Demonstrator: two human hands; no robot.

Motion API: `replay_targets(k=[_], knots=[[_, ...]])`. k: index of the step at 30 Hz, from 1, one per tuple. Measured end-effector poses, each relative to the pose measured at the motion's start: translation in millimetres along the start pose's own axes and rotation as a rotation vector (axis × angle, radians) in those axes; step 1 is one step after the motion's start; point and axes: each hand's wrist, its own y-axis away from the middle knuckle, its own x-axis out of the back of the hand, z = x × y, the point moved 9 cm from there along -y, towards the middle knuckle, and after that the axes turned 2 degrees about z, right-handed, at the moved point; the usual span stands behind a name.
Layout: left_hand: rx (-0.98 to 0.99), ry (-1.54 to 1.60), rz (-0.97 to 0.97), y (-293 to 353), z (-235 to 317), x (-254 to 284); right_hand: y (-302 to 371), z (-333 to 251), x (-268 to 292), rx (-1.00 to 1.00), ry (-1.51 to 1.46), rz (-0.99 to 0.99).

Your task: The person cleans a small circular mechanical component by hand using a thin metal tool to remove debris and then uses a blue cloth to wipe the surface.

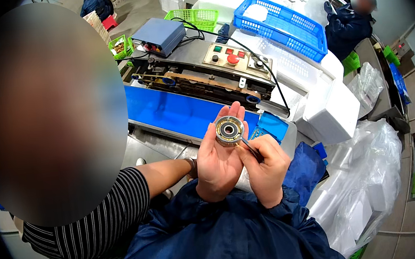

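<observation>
A round metal ball bearing (228, 130), with a dark inner ring and a brass-coloured outer band, lies on the upturned fingers of my left hand (218, 166). The thumb steadies its left side. From the right, my right hand (266, 166) pinches a slim grey metal tool that looks like tweezers (252, 150). The tool's tip meets the lower right edge of the bearing. Fine detail at the contact point is too small to make out.
Ahead runs a blue conveyor belt (175, 110) below a machine with a red stop button (232, 59). A grey-blue control box (158, 35) sits on top. A blue crate (280, 28) and white foam boxes (330, 111) stand right. Someone in striped shorts (95, 217) is close on my left.
</observation>
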Motion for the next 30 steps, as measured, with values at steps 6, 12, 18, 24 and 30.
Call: replay_targets(k=[6, 12, 18, 24, 30], knots=[[-0.010, -0.018, 0.005, -2.1, -2.6, 1.4, -1.5, 1.3, 1.7, -0.024, 0.056, -0.030], [-0.082, -0.116, 0.027, 1.2, 0.8, 2.6, -2.9, 0.1, 0.7, -0.026, 0.042, -0.025], [-0.088, -0.089, 0.011, 0.0, -1.7, 5.8, -1.9, 2.1, 2.5, -0.020, 0.063, -0.022], [-0.030, -0.051, 0.021, 2.2, -5.4, 8.4, -0.6, 4.3, 2.0, -0.028, 0.023, -0.056], [0.085, 0.074, 0.056, 3.4, -12.5, 6.8, -1.5, 12.0, 9.8, -0.068, -0.024, -0.113]])
